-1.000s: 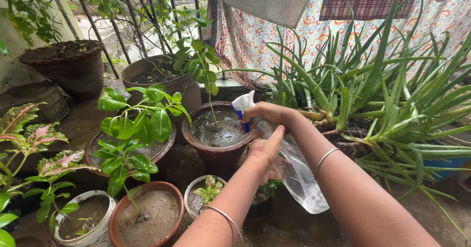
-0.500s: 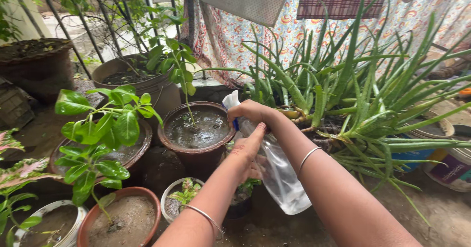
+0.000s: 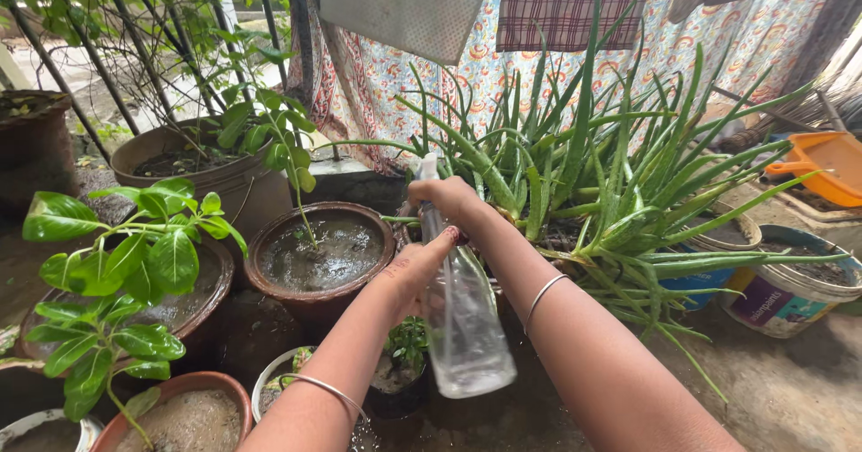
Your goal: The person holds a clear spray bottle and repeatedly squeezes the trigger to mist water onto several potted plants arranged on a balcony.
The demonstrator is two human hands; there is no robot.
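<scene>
We see a clear plastic spray bottle (image 3: 462, 326) with a white nozzle, held upright at centre above the wet ground. Our right hand (image 3: 446, 199) wraps its grip closed around the bottle's neck. Our left hand (image 3: 415, 268) rests against the bottle's side; we cannot tell whether its grip closes on it. A water-filled brown pot (image 3: 314, 256) sits just left of the bottle. Aloe plants (image 3: 611, 183) crowd close on the right. A small potted plant (image 3: 402, 371) stands below the hands.
</scene>
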